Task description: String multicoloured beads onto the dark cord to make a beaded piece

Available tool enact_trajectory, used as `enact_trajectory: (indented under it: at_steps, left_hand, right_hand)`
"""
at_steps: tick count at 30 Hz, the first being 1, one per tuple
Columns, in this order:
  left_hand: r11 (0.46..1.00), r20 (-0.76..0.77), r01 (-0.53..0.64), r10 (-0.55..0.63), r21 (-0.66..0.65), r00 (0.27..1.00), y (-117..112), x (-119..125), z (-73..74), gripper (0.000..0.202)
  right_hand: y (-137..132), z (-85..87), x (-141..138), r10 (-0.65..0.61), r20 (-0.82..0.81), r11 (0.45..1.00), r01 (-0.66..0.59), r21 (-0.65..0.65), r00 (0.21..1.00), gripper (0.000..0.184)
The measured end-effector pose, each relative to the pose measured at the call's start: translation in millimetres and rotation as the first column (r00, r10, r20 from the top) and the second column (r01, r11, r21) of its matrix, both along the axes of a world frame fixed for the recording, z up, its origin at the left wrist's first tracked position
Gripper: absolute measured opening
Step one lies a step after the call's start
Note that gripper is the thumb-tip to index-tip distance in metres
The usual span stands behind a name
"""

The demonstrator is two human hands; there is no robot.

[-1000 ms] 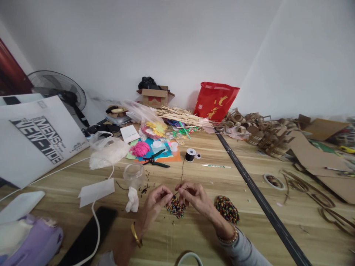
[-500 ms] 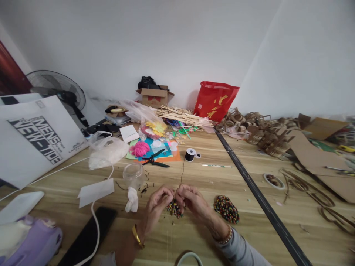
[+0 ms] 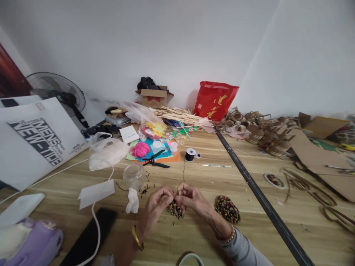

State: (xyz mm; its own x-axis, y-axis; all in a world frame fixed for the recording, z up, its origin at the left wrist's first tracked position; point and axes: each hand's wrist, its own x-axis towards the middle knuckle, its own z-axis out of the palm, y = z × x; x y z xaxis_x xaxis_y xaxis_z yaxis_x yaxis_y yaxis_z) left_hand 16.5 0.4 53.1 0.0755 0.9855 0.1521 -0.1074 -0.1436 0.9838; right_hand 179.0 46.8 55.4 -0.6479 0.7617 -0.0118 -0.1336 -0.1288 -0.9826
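Observation:
Over a small pile of multicoloured beads [image 3: 175,211], my left hand [image 3: 157,204] and my right hand [image 3: 194,200] meet, thumb and forefinger of each pinched. A thin dark cord [image 3: 183,171] runs from a black spool [image 3: 190,155] down into my right hand's fingers. What the left fingertips pinch is too small to make out. To the right of my right hand lies a coiled heap of strung beads [image 3: 227,209]. A couple of loose beads [image 3: 173,223] rest on the wood below the pile.
Black-handled cutters [image 3: 155,161] lie on coloured paper beside pink yarn [image 3: 139,149]. A clear jar [image 3: 133,175], crumpled tissue [image 3: 132,200] and dark scraps [image 3: 144,191] sit left of my hands. A roll of tape [image 3: 274,181] is at right, a pale ring [image 3: 190,258] at the front edge.
The fingers of my right hand have shifted slightly and bent more at the fingertips. My left hand stays nearly still, and the view has moved a little.

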Motion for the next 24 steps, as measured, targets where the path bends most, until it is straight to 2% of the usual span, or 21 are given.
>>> enact_trajectory:
  at_steps: [4,7,9,15,18,22,24]
  left_hand:
    - [1.000,-0.031,-0.015,0.015,-0.019,0.999,1,1,-0.2,0.022]
    - [0.998,-0.041,-0.031,0.033,0.047,0.999,1,4,-5.7,0.021]
    - [0.994,-0.066,-0.059,0.065,0.088,0.996,1,6,-9.5,0.019]
    - [0.960,-0.208,-0.141,0.194,0.243,0.959,-3,10,-11.3,0.016]
    - [0.952,-0.232,-0.149,0.214,0.267,0.949,-5,12,-12.2,0.016]
    - [0.984,-0.112,-0.157,0.167,0.088,0.980,-6,14,-15.4,0.013]
    - [0.995,-0.012,-0.099,0.098,-0.023,0.995,-5,15,-14.8,0.021]
  right_hand:
    - [-4,7.8,0,-0.025,0.129,0.984,0.002,0.179,0.991,0.029]
    - [-6,9.2,0,-0.123,0.238,0.941,0.037,0.337,0.963,0.018]
    - [-7,8.6,0,-0.168,0.281,0.925,0.052,0.377,0.945,0.016]
    - [-9,9.4,0,-0.201,0.316,0.908,0.056,0.415,0.927,0.018]
    - [-10,9.8,1,-0.196,0.304,0.905,0.052,0.423,0.932,0.024]
    - [-7,8.0,3,-0.151,0.233,0.945,0.071,0.319,0.961,0.035]
    - [-3,6.8,4,-0.127,0.186,0.967,0.081,0.240,0.974,0.039]
